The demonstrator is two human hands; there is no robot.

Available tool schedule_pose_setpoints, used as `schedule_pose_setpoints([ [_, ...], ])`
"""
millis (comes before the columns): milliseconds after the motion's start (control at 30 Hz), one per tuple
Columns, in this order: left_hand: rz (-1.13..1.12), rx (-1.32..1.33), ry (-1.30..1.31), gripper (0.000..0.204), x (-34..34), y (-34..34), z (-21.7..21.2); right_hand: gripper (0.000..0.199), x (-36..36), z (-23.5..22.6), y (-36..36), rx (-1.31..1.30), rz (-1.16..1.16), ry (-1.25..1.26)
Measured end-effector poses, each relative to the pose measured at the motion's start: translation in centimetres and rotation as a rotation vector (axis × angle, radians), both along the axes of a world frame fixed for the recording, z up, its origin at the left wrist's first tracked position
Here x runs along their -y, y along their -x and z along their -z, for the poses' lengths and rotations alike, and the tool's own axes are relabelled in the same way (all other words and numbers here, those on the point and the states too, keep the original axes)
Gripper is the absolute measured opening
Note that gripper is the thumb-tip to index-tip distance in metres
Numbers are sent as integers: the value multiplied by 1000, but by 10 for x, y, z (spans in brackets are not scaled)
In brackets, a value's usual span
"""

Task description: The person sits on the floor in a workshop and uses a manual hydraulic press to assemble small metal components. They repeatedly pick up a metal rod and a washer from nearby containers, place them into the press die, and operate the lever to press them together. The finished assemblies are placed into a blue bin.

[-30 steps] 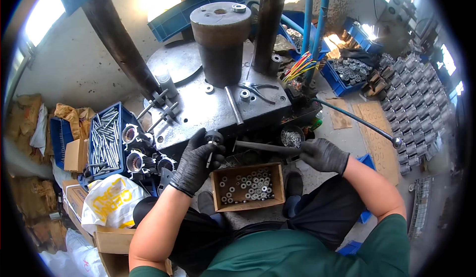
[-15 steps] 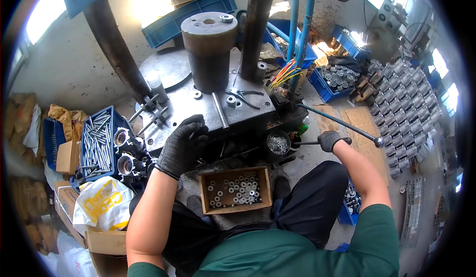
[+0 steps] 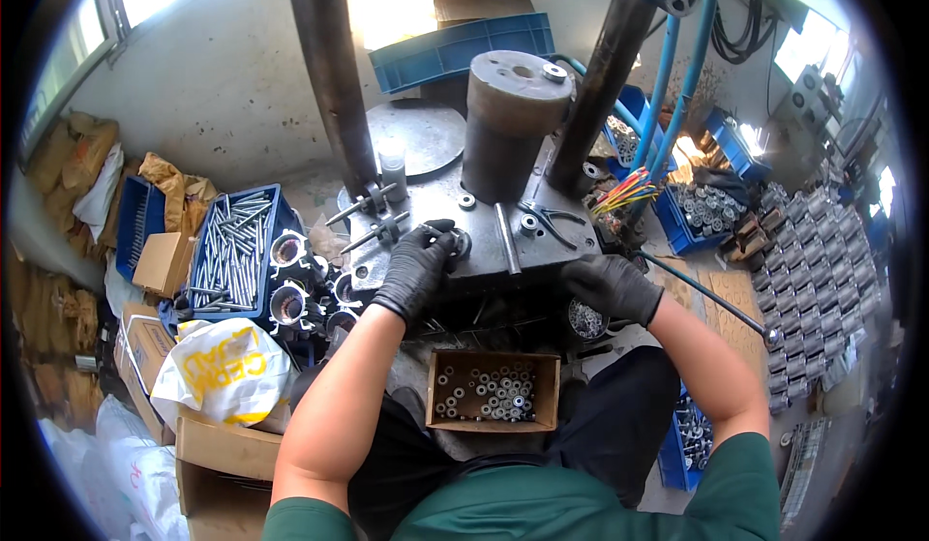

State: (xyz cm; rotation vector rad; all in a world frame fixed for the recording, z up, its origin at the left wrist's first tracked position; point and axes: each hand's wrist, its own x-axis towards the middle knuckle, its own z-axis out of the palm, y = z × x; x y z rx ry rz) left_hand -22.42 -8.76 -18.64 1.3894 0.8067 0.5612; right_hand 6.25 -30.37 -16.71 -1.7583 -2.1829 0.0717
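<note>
My gloved left hand [image 3: 414, 272] is closed at the front left of the press's metal bed plate [image 3: 440, 178], with a small round bearing [image 3: 462, 243] at its fingertips. Over the plate's front right edge, my gloved right hand [image 3: 615, 289] hangs above a cup of small metal parts [image 3: 586, 318]; its fingers are blurred. Between the hands, a metal rod [image 3: 507, 239] lies on the plate. Pliers [image 3: 556, 225] rest to its right, beside another bearing [image 3: 528, 223]. Behind them stands a thick steel cylinder [image 3: 508, 144] with a bearing [image 3: 554, 73] on top.
A wooden box [image 3: 494, 425] of bearings sits between my legs. To the left are a blue crate of metal shafts [image 3: 230, 255] and several metal housings [image 3: 288, 304]. A long lever [image 3: 711, 294] sticks out at right, near stacked metal cylinders [image 3: 823, 280].
My right hand has let go of the lever handle and moved left to the plate's edge. The bearing now shows at my left fingertips. The view has shifted left.
</note>
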Motion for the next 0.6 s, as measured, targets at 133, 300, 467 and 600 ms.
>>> schedule_pose_setpoints([
  [133, -51, -225, -559, 34, -15, -2, 10, 22, -84, -41, 72, 134, 73, -44],
  [300, -63, -238, -587, 28, -16, -7, 7, 31, -177, -27, 102, 296, 286, 205],
  [467, -88, -252, -610, 27, -19, 1, 5, 33, -207, -14, 107, 349, 377, 323],
  [600, -84, -247, -505, 52, -19, 4, 6, 30, -194, -10, 112, 319, 290, 271],
])
